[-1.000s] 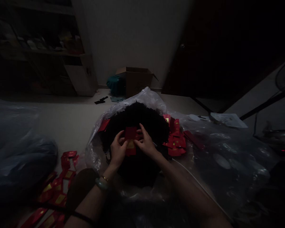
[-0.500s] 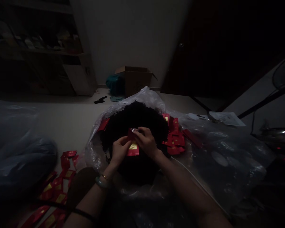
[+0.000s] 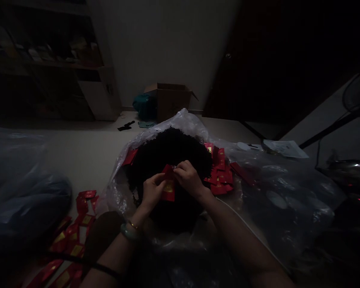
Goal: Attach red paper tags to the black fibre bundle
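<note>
Between my hands is a small red packet (image 3: pixel 169 193) with a gold label, tilted over a black, crumbly heap (image 3: pixel 171 146) that looks like loose dried leaves. My left hand (image 3: pixel 152 191) pinches the packet's left edge between thumb and fingers. At its upper right edge, my right hand (image 3: pixel 188 176) has its fingers closed, and the exact grip there is too dark to see fully. A large clear plastic bag (image 3: pixel 120 192) surrounds the heap. Several red packets (image 3: pixel 220 176) lie at the heap's right side, and another red packet (image 3: pixel 130 157) is at its left edge.
More red packets (image 3: pixel 73 236) are scattered on the floor at left, by a bulky plastic-wrapped bundle (image 3: pixel 27 192). A cardboard box (image 3: pixel 174 102) stands against the wall. Plastic sheeting (image 3: pixel 276 192) covers the right side, where a white cord (image 3: pixel 246 224) runs.
My right hand has shifted slightly right and away from my left hand. The red packet has tilted and its upper part is more exposed. The shiny bit at its top shows less.
</note>
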The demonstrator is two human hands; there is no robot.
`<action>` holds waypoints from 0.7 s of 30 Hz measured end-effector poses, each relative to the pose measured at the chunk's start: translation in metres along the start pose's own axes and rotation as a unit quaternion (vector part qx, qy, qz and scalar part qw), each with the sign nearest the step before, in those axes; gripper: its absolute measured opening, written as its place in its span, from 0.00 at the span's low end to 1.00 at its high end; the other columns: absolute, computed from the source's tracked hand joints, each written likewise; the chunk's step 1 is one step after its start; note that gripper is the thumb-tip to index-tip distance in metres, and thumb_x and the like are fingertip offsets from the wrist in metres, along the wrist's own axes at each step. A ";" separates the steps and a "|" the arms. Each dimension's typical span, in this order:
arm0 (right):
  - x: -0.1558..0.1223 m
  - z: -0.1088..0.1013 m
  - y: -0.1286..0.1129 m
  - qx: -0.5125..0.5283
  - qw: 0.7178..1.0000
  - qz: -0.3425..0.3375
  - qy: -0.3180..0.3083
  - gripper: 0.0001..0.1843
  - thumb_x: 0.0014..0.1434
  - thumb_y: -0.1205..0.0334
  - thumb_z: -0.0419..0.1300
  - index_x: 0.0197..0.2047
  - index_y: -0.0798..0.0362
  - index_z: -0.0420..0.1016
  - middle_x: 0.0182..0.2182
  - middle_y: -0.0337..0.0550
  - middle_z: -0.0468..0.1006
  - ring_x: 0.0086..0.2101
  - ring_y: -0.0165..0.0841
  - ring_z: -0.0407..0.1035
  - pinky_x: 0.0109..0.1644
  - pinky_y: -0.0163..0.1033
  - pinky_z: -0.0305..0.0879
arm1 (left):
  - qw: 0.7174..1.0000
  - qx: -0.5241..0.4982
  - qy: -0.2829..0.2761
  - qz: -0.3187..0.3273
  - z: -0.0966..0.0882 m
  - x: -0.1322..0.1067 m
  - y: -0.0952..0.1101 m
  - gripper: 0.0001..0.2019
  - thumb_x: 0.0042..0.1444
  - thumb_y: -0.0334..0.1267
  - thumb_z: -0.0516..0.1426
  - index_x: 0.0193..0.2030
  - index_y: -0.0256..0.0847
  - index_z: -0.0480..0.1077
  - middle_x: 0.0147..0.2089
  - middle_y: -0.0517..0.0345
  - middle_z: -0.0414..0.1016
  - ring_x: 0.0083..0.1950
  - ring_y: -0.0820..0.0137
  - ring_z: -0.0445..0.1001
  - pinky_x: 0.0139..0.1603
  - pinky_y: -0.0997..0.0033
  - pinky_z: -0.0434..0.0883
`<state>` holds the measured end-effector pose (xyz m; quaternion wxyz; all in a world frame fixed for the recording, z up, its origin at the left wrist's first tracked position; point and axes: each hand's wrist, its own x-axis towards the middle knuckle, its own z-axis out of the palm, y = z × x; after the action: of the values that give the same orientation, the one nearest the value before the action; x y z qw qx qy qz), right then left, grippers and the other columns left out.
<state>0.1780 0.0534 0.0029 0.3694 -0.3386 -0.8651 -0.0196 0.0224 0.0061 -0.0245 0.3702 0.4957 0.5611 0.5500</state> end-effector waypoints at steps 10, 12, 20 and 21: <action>0.001 -0.007 -0.001 0.064 0.997 0.001 -0.049 0.07 0.56 0.65 0.61 0.26 0.53 0.72 0.24 0.43 0.72 0.34 0.37 0.61 0.38 0.41 0.63 | 0.999 0.024 -0.045 0.007 -0.001 0.001 -0.007 0.14 0.51 0.42 0.57 0.42 0.39 0.77 0.41 0.54 0.80 0.42 0.62 0.78 0.43 0.66 0.73; 0.001 -0.007 -0.002 0.077 0.996 0.027 -0.029 0.07 0.56 0.65 0.61 0.26 0.53 0.73 0.23 0.43 0.72 0.34 0.36 0.62 0.38 0.40 0.63 | 0.998 0.019 -0.049 0.018 -0.001 0.000 -0.006 0.15 0.52 0.44 0.56 0.43 0.39 0.77 0.42 0.54 0.80 0.43 0.62 0.77 0.44 0.66 0.73; 0.001 -0.008 0.004 0.143 0.970 0.194 -0.022 0.05 0.49 0.60 0.66 0.28 0.52 0.77 0.26 0.39 0.68 0.26 0.29 0.63 0.30 0.35 0.61 | 0.998 0.035 -0.048 0.012 -0.004 0.002 -0.004 0.16 0.52 0.43 0.55 0.42 0.38 0.77 0.41 0.54 0.80 0.42 0.62 0.77 0.42 0.68 0.72; 0.001 -0.008 0.003 0.138 0.970 0.201 -0.012 0.07 0.48 0.58 0.67 0.25 0.53 0.76 0.25 0.39 0.67 0.27 0.30 0.62 0.30 0.35 0.61 | 0.998 0.037 -0.058 0.013 -0.003 0.002 -0.004 0.15 0.52 0.43 0.55 0.42 0.38 0.77 0.41 0.54 0.81 0.41 0.63 0.77 0.41 0.69 0.72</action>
<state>0.1842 0.0542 0.0088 0.3986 -0.4520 -0.7779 0.1783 0.0186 0.0073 -0.0280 0.3768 0.5474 0.5519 0.5038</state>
